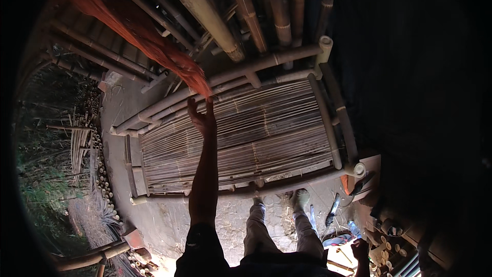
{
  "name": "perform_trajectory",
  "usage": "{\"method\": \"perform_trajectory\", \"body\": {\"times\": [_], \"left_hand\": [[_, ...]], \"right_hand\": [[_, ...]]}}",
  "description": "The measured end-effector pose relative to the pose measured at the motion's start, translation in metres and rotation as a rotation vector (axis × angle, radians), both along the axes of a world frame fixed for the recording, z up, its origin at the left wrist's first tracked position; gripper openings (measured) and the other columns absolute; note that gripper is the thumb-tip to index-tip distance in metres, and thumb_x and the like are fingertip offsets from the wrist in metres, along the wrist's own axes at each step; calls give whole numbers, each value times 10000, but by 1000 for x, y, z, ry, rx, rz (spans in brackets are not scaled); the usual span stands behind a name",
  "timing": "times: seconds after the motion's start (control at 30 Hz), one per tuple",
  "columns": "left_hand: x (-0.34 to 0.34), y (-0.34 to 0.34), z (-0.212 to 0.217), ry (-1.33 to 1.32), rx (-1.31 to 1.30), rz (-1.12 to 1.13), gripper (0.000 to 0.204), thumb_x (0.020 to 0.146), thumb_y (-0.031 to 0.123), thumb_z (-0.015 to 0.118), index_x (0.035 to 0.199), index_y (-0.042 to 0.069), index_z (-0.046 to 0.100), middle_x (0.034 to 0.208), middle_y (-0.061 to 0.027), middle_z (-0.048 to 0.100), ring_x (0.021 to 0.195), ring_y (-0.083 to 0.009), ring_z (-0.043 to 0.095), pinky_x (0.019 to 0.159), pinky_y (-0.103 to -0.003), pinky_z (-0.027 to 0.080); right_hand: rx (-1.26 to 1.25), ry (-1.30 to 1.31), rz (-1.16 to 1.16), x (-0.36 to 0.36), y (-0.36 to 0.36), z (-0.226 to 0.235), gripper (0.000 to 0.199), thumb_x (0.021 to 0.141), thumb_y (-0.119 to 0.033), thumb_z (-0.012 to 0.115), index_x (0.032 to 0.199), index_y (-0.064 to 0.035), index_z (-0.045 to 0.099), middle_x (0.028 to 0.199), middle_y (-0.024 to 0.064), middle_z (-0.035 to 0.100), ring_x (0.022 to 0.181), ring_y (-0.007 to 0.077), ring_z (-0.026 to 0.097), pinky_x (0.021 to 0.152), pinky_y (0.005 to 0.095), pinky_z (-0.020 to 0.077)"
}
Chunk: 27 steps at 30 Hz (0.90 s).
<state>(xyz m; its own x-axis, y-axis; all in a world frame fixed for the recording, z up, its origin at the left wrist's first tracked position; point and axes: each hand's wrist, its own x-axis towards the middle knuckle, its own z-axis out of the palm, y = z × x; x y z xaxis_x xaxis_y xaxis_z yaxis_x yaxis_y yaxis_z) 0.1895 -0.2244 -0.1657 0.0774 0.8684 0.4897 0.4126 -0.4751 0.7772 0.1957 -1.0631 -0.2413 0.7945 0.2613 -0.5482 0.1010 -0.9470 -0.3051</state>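
A long red-orange cloth stretches from the upper left and narrows toward my left hand. Its end meets my fingers, which seem to grip it, while the thumb stands apart. That arm reaches over a bamboo bed frame topped with thin slats. Down at the lower right, my right hand hangs in shadow beside my body. Its fingers look curled; whether they hold anything is too dark to see.
Thick bamboo poles lean beyond the frame. Stacked cut bamboo lines the left side, with more cut ends at the lower right. A dark long tool lies on the floor near my feet.
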Motion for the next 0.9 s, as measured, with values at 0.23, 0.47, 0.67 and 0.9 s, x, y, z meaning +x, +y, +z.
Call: {"method": "perform_trajectory", "body": {"times": [0.23, 0.47, 0.67, 0.9], "left_hand": [[-24, 246, 225, -673, 64, -155, 1046, 865, 655, 614, 1523, -26, 170, 1570, -215, 230, 1423, -326, 293, 1173, -423, 234], [18, 351, 304, -588, -242, -635, 1041, 803, 782, 555, 1534, 100, 263, 1570, -141, 271, 1417, -332, 314, 1131, -468, 341], [6, 354, 306, -360, -454, -1056, 753, 881, 429, 693, 1474, 92, 374, 1344, -63, 550, 1212, -228, 537, 1043, -422, 418], [-68, 211, 303, -636, -551, -1045, 533, 818, 144, 786, 1269, -1, 543, 1190, -81, 632, 1055, -192, 627, 908, -342, 511]], "right_hand": [[6, -14, -202, -88, 56, -15, 326, 660, -228, 774, 913, -58, 656, 738, 134, 666, 736, 343, 656, 679, 438, 535], [64, 65, -384, -178, 155, -21, 346, 668, -234, 781, 935, -57, 650, 775, 141, 672, 764, 351, 655, 700, 446, 534], [356, -145, -48, -172, 260, -1, 344, 731, -209, 754, 1027, -76, 640, 807, 156, 671, 742, 383, 653, 664, 470, 539], [728, -354, 166, -57, 508, 169, 388, 807, -127, 707, 1162, 7, 623, 996, 229, 680, 950, 385, 672, 816, 425, 538]]}}
